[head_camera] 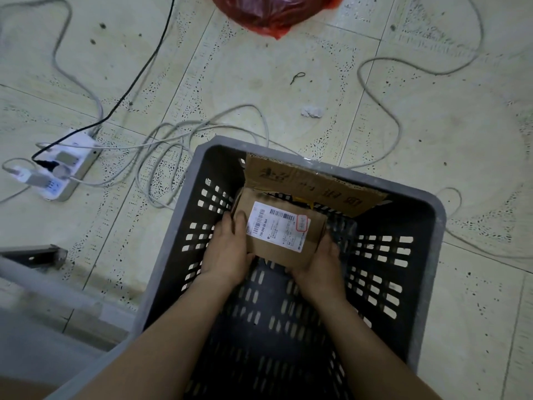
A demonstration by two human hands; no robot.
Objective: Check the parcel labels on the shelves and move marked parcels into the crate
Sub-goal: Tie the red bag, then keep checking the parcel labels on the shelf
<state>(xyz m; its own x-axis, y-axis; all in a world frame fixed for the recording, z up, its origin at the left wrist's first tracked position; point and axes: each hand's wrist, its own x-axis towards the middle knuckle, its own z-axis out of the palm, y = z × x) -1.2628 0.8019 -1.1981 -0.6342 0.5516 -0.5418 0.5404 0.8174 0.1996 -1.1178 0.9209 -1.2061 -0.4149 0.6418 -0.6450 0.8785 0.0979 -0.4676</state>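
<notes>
Two hands, left and right, grip one parcel (second behind) inside one crate.

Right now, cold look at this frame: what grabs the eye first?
The small cardboard parcel with a white shipping label, red-circled at one corner, held by the left hand and right hand inside the dark slotted crate. A flattened cardboard piece leans at the crate's far end. Left on the floor, a white power strip amid tangled cables.
</notes>
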